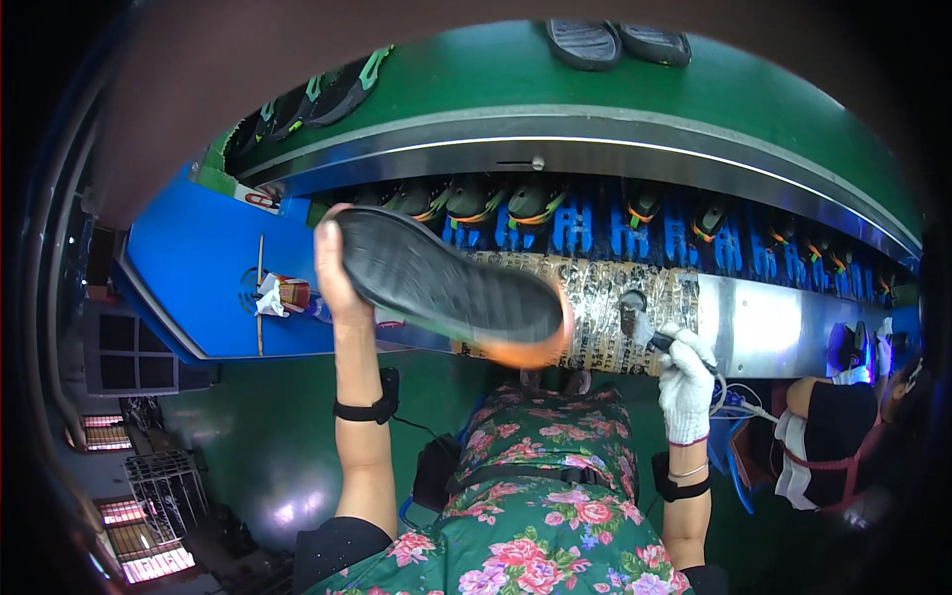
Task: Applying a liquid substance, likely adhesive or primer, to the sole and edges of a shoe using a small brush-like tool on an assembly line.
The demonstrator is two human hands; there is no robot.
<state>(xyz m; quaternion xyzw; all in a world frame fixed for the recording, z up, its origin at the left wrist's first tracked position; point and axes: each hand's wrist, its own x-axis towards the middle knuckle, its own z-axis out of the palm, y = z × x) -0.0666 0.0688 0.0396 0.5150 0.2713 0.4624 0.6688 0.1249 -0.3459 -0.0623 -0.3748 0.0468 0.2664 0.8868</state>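
Observation:
A black shoe sole (446, 283) with a grooved face and an orange rim is held up over the bench, slightly smeared by motion. My bare left hand (342, 278) grips it at its left end, thumb along the edge. In a white knit glove, my right hand (686, 382) is closed round a brush (645, 332) with pale bristles. The bristles are at the lower edge of a dark round spot (633, 300) on the tape-covered bench (595, 337); I cannot tell whether it is a pot opening or a smear.
Beyond the bench, black shoes with orange trim (535, 203) sit on a row of blue holders (573, 230). A green belt (476, 84) behind a metal rail carries more soles (585, 45). At left is a blue tabletop (188, 288); a co-worker (838, 426) sits at right.

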